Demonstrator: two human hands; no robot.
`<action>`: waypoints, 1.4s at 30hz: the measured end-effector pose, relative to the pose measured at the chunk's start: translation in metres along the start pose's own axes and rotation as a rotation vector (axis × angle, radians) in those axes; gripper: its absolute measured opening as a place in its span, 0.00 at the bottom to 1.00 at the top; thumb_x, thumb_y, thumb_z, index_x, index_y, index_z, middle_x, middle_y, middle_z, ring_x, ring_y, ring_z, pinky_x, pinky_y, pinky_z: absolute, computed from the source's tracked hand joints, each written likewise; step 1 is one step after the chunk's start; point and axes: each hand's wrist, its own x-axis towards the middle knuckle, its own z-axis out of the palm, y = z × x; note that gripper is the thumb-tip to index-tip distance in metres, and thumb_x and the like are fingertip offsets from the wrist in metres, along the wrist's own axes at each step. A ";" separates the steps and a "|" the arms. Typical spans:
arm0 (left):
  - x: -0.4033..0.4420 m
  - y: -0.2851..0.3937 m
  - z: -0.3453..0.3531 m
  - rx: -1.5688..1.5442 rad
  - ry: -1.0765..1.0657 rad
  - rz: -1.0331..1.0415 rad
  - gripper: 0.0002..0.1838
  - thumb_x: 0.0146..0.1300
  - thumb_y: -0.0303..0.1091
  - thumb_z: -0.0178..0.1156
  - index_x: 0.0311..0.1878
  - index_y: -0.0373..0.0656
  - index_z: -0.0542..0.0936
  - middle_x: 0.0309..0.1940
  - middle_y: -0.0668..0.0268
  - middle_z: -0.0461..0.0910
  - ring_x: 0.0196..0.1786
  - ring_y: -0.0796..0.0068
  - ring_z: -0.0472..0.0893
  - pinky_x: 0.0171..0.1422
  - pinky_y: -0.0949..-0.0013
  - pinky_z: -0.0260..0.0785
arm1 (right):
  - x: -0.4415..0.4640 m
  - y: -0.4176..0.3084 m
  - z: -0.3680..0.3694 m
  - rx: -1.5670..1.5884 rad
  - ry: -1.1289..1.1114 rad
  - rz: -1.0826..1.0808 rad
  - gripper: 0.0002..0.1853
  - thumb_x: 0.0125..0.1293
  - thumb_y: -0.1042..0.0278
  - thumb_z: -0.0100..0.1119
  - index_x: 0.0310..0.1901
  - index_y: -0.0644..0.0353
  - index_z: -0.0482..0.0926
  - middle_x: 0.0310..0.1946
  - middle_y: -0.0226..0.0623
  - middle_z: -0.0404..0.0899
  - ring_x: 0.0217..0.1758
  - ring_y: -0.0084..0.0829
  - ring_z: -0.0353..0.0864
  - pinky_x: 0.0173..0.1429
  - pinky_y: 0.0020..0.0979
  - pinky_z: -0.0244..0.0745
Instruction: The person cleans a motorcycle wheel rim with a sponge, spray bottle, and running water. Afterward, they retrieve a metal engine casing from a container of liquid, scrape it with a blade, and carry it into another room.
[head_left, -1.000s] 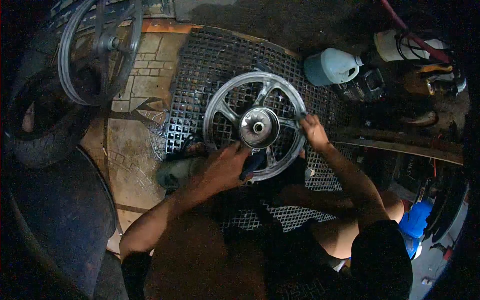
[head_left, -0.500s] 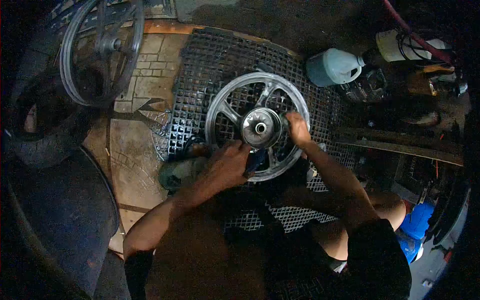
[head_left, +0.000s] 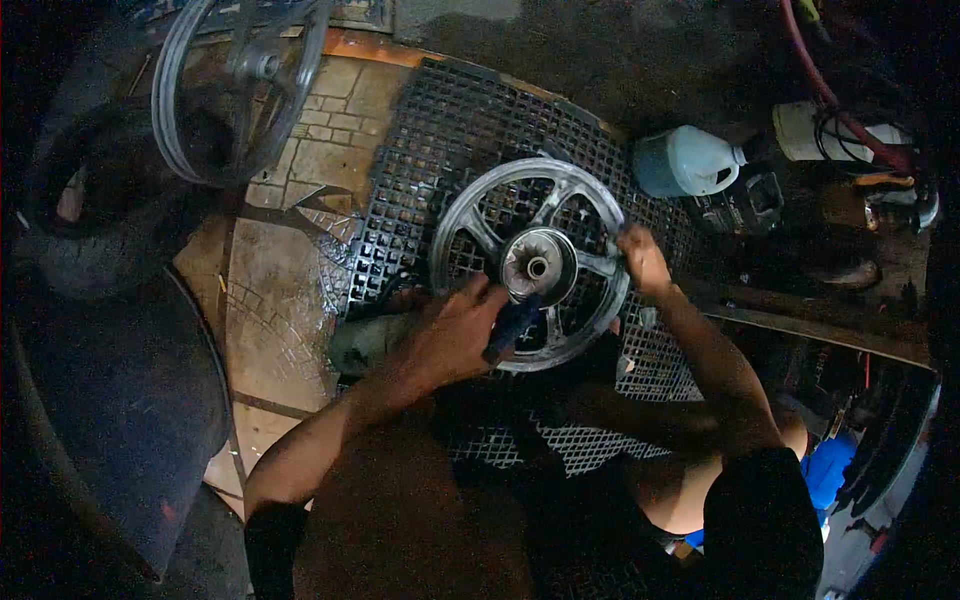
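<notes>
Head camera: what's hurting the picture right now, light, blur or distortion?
Head view: dim and grainy, corners nearly black; right hand slightly blurred; dark object in the left hand short on detail; glints on the black mat; outer edges bowed, wide-lens style.

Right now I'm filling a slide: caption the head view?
Right hand at a spoked wheel's rim, left hand near its hub, over black grid matting.

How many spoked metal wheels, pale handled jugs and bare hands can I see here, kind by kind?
Spoked metal wheels: 2 (the wheel between the hands; the wheel at upper left)
Pale handled jugs: 1 (the bluish-white jug)
Bare hands: 2 (left hand; right hand)
Total: 5
</notes>
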 end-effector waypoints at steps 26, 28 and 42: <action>0.016 -0.018 -0.018 -0.048 -0.011 -0.278 0.25 0.53 0.40 0.66 0.51 0.39 0.73 0.48 0.50 0.75 0.51 0.47 0.78 0.54 0.52 0.73 | 0.104 -0.014 0.064 0.300 -0.289 0.134 0.17 0.58 0.69 0.48 0.45 0.60 0.82 0.50 0.47 0.80 0.55 0.45 0.74 0.58 0.38 0.71; 0.015 -0.031 -0.001 -0.016 0.073 -0.187 0.25 0.53 0.41 0.67 0.51 0.39 0.73 0.49 0.49 0.75 0.52 0.47 0.77 0.54 0.52 0.72 | 0.118 -0.036 0.031 0.072 -0.437 -0.087 0.18 0.61 0.66 0.44 0.46 0.61 0.82 0.50 0.47 0.79 0.56 0.46 0.74 0.60 0.39 0.70; -0.001 -0.039 -0.004 0.006 0.250 -0.274 0.33 0.52 0.44 0.67 0.59 0.38 0.70 0.50 0.46 0.74 0.54 0.45 0.74 0.60 0.51 0.68 | 0.153 -0.085 0.044 0.214 0.529 0.439 0.19 0.46 0.82 0.63 0.43 0.62 0.75 0.40 0.50 0.75 0.44 0.52 0.74 0.50 0.42 0.71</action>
